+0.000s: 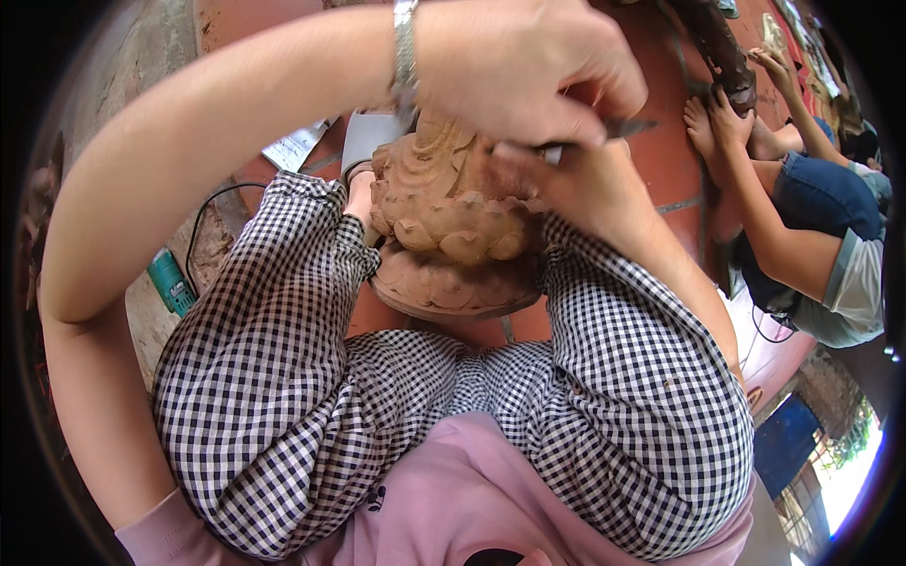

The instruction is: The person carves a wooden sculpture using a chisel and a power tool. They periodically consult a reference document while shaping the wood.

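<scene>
Between my knees stands a carved brown statue, with folded drapery above a lotus-petal base. Its upper part is hidden behind my hands. My left hand, with a metal band at the wrist, reaches across the top of the statue. Its fingers are curled and pressed together; what they hold is too hidden to name. Against the statue's right side is my right hand, its fingers smeared by motion and partly covered by the left. A small pale bit of something shows between the two hands.
Red floor tiles lie under the statue. A green power tool with a black cord is at the left, and a paper sheet lies beyond my left knee. At the right sits another person, barefoot, by a dark carved piece.
</scene>
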A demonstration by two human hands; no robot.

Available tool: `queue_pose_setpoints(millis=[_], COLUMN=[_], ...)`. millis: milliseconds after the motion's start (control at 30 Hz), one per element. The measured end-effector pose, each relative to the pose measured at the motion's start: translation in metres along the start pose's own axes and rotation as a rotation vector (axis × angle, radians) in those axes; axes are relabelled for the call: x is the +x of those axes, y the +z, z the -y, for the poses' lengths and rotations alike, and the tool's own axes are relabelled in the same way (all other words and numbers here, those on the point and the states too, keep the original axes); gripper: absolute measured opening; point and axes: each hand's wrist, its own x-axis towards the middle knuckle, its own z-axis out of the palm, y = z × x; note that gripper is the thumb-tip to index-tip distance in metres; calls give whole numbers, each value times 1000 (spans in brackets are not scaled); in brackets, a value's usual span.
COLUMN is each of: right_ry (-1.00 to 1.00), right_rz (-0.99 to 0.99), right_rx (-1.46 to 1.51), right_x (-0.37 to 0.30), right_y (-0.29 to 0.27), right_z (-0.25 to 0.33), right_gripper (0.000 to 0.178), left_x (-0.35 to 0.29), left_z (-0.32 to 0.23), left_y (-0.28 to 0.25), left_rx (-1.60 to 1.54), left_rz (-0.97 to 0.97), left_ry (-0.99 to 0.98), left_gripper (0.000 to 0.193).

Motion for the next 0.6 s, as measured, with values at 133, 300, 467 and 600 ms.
queue_pose_setpoints(millis=[133,300,467,600], right_ry=[-5,89,-49,28], right_rz=[34,-69,44,-40], right_rx=[-54,-106,-73,-87], right_x=[1,8,-5,2], right_y=[2,1,3,3], right_z=[0,0,2,-8], right_gripper=[52,38,47,45], left_x=[-7,-5,-9,-5], left_z=[-3,-6,-9,-7], left_y=[-3,-6,5,-3], left_rx=[-3,-34,-74,57], left_rz=[6,-44,-56,85], left_ry=[-147,-28,-96,-179], left_gripper=[10,8,10,10])
